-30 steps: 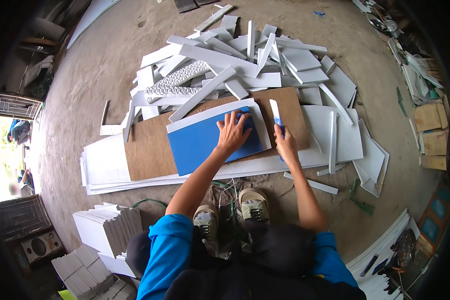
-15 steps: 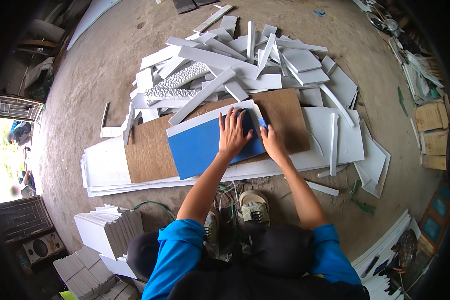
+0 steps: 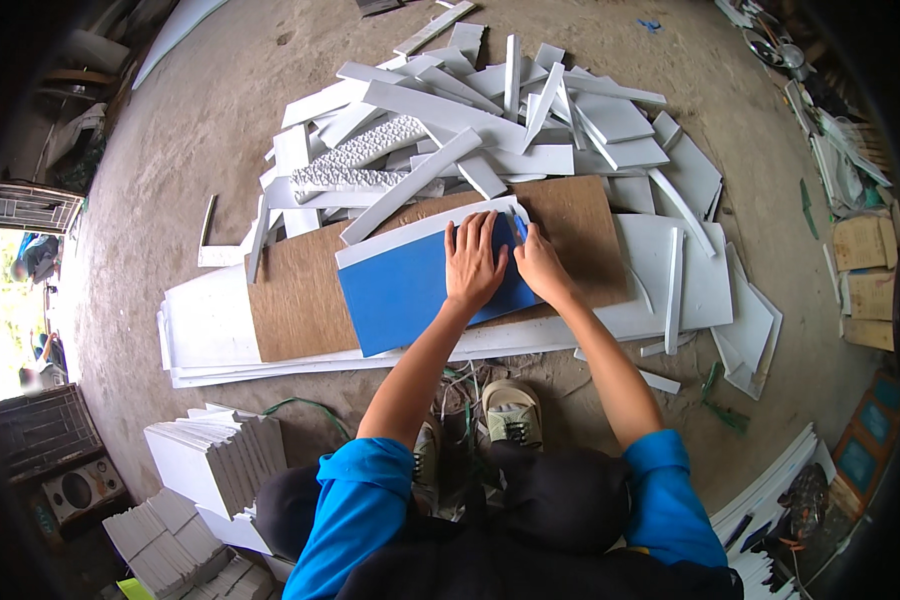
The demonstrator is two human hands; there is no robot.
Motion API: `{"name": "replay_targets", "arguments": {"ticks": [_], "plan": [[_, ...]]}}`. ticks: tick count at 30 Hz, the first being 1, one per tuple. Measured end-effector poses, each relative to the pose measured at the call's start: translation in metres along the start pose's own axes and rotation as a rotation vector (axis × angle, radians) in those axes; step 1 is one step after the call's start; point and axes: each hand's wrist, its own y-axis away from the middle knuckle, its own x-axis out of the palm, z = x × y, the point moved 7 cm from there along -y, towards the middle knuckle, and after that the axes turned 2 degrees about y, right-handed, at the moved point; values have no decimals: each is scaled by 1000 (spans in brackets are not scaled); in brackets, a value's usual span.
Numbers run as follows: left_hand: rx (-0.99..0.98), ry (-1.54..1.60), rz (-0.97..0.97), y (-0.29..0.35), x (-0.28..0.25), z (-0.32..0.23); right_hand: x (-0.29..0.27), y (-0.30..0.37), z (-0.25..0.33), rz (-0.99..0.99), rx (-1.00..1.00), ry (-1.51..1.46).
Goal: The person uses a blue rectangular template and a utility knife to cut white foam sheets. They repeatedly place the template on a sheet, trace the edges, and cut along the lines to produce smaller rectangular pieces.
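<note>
Your right hand has come in from the right since the earlier frame, bringing the blue knife to the far right corner of the blue sheet. On the far side is a big heap of white strips. Nearer, long white sheets lie under the brown board. On that sits a white panel, with the blue sheet on top. Your left hand rests flat there, gripping nothing. Your right fingers curl tight round the knife; its tip is hard to see. You seem to be starting a cut, so next likely calls for pressing down firmly and pulling straight.
</note>
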Motion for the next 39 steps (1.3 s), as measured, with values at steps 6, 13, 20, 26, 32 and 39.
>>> {"name": "replay_targets", "arguments": {"ticks": [6, 13, 20, 26, 32, 39], "plan": [[-84, -50, -14, -4, 5, 9, 0, -23, 24, 215, 188, 368], [-70, -25, -23, -3, 2, 6, 6, -31, 26, 139, 164, 408], [-60, -32, -25, -3, 1, 2, 9, -45, 20, 221, 216, 292], [-55, -38, -47, -3, 1, 2, -5, -2, 16, 353, 332, 234], [-42, -73, -21, 1, 1, 1, -23, 112, 16, 464, 385, 270], [-45, -94, -24, -1, 5, 1, -31, 116, 8, 362, 304, 398]]}}
